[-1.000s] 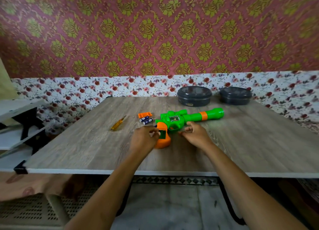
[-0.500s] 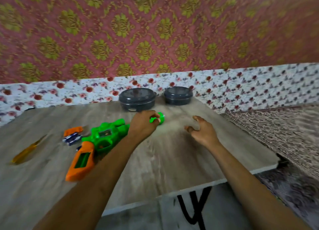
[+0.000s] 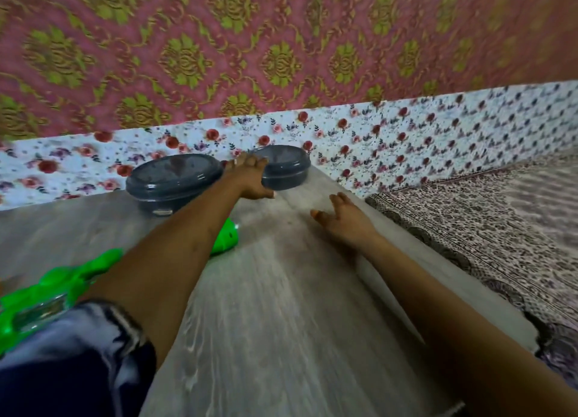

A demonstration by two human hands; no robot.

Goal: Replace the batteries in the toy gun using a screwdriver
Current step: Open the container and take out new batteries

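The green toy gun [image 3: 56,288] lies on the wooden table [image 3: 281,322] at the left; my left forearm crosses its barrel, and only the muzzle end shows beyond the arm. My left hand [image 3: 250,178] reaches to the back and holds the left side of the right dark lidded container [image 3: 287,169], fingers over the lid, thumb low at its front. My right hand [image 3: 341,219] hovers low over the table near its right edge, fingers spread and holding nothing. The screwdriver and batteries are out of view.
A second, larger dark container [image 3: 172,178] stands left of the first, against the floral wall. A patterned cloth [image 3: 484,222] covers a surface right of the table. My dark sleeve [image 3: 78,354] fills the lower left corner.
My view has swung right and closer. My left hand left the gun's barrel and went back to the right container. My right hand stayed open over the table.
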